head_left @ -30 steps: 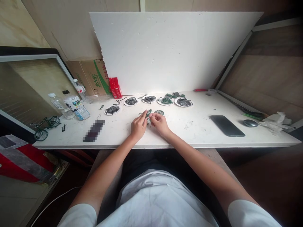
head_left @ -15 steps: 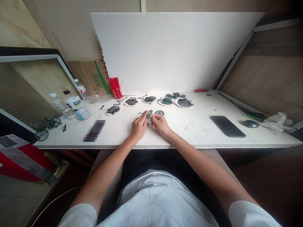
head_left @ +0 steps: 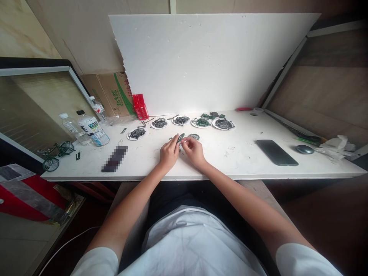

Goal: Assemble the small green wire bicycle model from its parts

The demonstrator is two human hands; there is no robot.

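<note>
My left hand (head_left: 169, 154) holds a small green-rimmed model bicycle wheel (head_left: 181, 137) tilted up at its fingertips. Close beside it, my right hand (head_left: 194, 151) is closed in a pinch near the wheel's lower edge; whatever its fingertips hold is too small and hidden to name. Just beyond the right hand, a second toy wheel (head_left: 194, 136) lies flat on the white table (head_left: 224, 161). Tiny dark bits lie under and between the hands, partly covered.
Behind the hands are plates of black wheels (head_left: 224, 124), green frame parts (head_left: 201, 122) and dark parts (head_left: 137, 133). A finished-looking toy bicycle (head_left: 54, 155) and bottles (head_left: 93, 128) stand left. A phone (head_left: 276, 152) and a mouse (head_left: 305, 149) lie right. A white board (head_left: 212, 65) leans behind.
The wheel in my left hand has turned more edge-on. My right fingers have shifted slightly, still pinched close to it. Everything else on the table stays in place.
</note>
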